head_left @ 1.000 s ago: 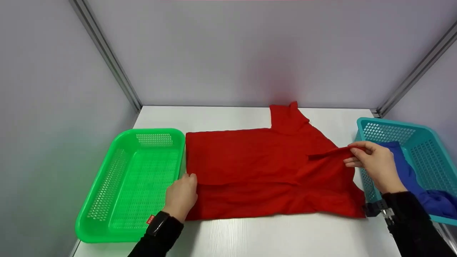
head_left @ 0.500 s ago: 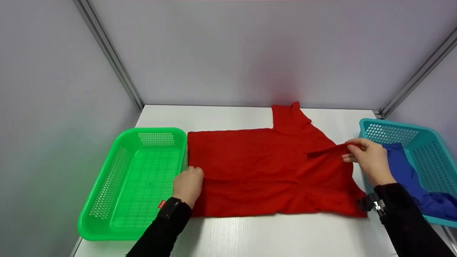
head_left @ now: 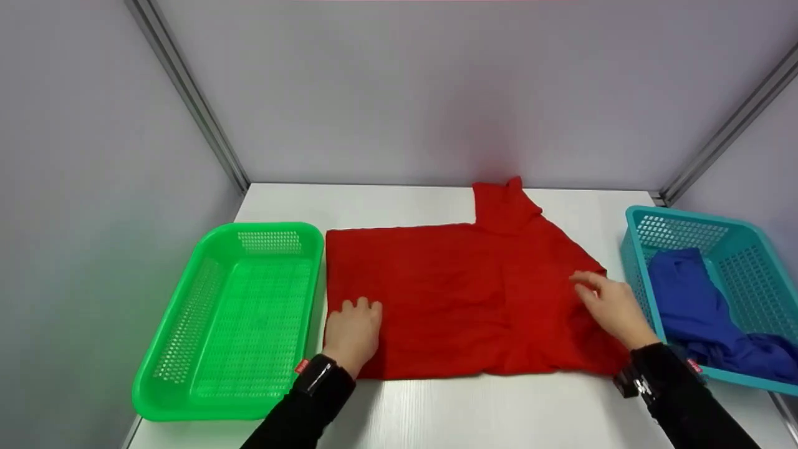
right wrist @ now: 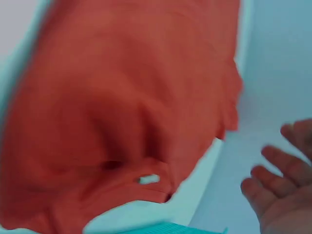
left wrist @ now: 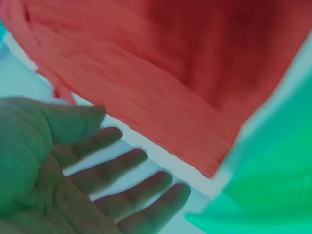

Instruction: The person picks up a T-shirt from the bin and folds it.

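Observation:
A red shirt (head_left: 436,268) lies spread flat across the white table, a short sleeve (head_left: 495,202) pointing toward the back wall. Over its lower left part is my left hand (head_left: 353,333), back up. Seen from the left wrist, the fingers of the left hand (left wrist: 97,175) are spread and hold nothing, with the shirt (left wrist: 146,87) beyond the fingertips. My right hand (head_left: 614,312) hovers at the shirt's right end with loosely bent fingers. The right wrist view shows the right hand (right wrist: 285,185) apart from the shirt (right wrist: 122,97), its palm bare.
A bright green basket (head_left: 227,324) with nothing in it stands along the shirt's left edge. On the right is a teal basket (head_left: 636,268) with blue cloth (head_left: 692,305) inside. Pale panels enclose the white table (head_left: 449,411) at the back and sides.
Both hands have let go of the shirt. The right hand has come down and left; the lifted fold now lies flat. My left hand has shifted right and its fingers have spread.

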Demonstrator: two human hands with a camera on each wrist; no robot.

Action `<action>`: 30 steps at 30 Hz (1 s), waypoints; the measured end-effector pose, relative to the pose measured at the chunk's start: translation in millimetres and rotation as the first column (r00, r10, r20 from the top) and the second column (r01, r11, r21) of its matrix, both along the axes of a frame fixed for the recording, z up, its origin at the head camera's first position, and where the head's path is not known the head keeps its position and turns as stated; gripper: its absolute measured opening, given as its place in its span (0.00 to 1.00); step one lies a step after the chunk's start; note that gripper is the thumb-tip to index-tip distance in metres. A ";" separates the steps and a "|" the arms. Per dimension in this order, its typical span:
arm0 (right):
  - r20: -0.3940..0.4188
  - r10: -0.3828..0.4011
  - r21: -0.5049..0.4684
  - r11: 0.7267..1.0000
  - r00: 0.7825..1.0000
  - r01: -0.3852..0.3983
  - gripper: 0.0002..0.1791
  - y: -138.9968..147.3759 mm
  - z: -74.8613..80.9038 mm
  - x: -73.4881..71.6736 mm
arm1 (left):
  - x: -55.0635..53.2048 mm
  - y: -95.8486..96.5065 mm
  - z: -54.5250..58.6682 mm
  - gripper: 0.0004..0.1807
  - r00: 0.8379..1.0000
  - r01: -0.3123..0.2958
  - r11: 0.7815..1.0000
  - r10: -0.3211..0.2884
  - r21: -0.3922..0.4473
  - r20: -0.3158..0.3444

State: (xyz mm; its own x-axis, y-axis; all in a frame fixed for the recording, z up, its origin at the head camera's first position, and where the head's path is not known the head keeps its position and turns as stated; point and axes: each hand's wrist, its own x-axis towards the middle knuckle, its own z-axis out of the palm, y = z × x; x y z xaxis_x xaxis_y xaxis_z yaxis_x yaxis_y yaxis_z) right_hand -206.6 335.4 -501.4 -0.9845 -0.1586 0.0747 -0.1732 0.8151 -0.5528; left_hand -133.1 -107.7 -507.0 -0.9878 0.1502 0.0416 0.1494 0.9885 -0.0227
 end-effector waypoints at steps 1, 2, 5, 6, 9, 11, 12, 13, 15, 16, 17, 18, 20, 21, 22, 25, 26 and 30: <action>-0.005 0.040 0.039 0.998 0.999 -0.040 0.16 -1.8 -7.4 4.0 | 4.4 3.5 -2.0 0.08 0.999 0.022 1.000 -0.022 0.015 0.046; 0.006 0.084 0.065 0.994 0.996 -0.084 0.16 -3.1 -15.1 8.2 | 8.7 6.6 -4.9 0.08 0.995 0.038 0.999 -0.041 0.030 0.089; 0.043 0.178 0.146 0.972 0.983 -0.182 0.17 -4.1 -39.4 21.1 | 19.5 11.1 -15.3 0.12 0.977 0.045 0.996 -0.059 0.075 0.205; 0.050 0.194 0.175 0.964 0.980 -0.199 0.19 -2.8 -47.1 25.2 | 22.1 10.6 -18.4 0.13 0.972 0.044 0.995 -0.063 0.088 0.227; 0.066 0.191 0.243 0.949 0.979 -0.202 0.25 2.9 -65.0 34.4 | 25.1 5.0 -28.1 0.17 0.965 0.022 0.990 -0.057 0.136 0.256; 0.051 0.168 0.276 0.945 0.985 -0.175 0.28 5.6 -71.1 38.5 | 24.6 0.1 -31.7 0.17 0.966 0.009 0.987 -0.050 0.158 0.255; 0.030 0.158 0.291 0.943 0.987 -0.160 0.29 6.3 -72.7 39.5 | 23.8 -2.1 -33.0 0.16 0.966 0.006 0.986 -0.048 0.165 0.252; -0.001 0.152 0.306 0.941 0.988 -0.145 0.30 6.3 -73.5 39.6 | 22.6 -4.0 -33.9 0.16 0.967 0.003 0.987 -0.044 0.163 0.249; -0.068 0.153 0.331 0.936 0.986 -0.122 0.31 4.5 -73.4 38.5 | 19.1 -6.7 -35.5 0.17 0.970 0.002 0.989 -0.037 0.145 0.242; -0.099 0.153 0.341 0.934 0.983 -0.111 0.32 2.8 -72.9 38.0 | 17.0 -7.3 -36.2 0.19 0.971 0.000 0.991 -0.033 0.135 0.238; -0.127 0.159 0.358 0.928 0.979 -0.104 0.33 0.8 -72.9 36.8 | 14.8 -7.5 -37.0 0.22 0.972 -0.003 0.992 -0.027 0.125 0.233; -0.153 0.167 0.378 0.921 0.974 -0.099 0.34 -1.3 -73.6 35.1 | 12.4 -7.3 -38.1 0.25 0.973 -0.007 0.994 -0.019 0.113 0.231; -0.170 0.182 0.425 0.900 0.968 -0.095 0.36 -5.5 -76.1 32.3 | 7.5 -6.3 -40.9 0.29 0.975 -0.017 0.996 -0.002 0.082 0.220; -0.171 0.187 0.446 0.890 0.967 -0.093 0.36 -7.4 -78.7 30.8 | 5.2 -5.9 -42.7 0.29 0.977 -0.021 0.998 0.007 0.066 0.212; -0.172 0.190 0.466 0.880 0.967 -0.090 0.35 -9.6 -80.9 29.3 | 2.6 -5.8 -44.3 0.28 0.981 -0.024 0.999 0.015 0.045 0.196; -0.185 0.186 0.495 0.866 0.965 -0.072 0.29 -15.1 -86.2 23.5 | -4.4 -7.2 -50.0 0.26 0.987 -0.027 0.999 0.029 -0.016 0.161; -0.187 0.182 0.483 0.873 0.965 -0.071 0.25 -17.3 -86.7 20.9 | -6.8 -8.2 -51.3 0.26 0.988 -0.026 0.999 0.029 -0.022 0.152; -0.166 0.189 0.420 0.902 0.968 -0.104 0.09 -27.1 -82.3 7.1 | -16.5 -11.2 -52.3 0.24 0.983 -0.036 0.998 0.025 0.055 0.183</action>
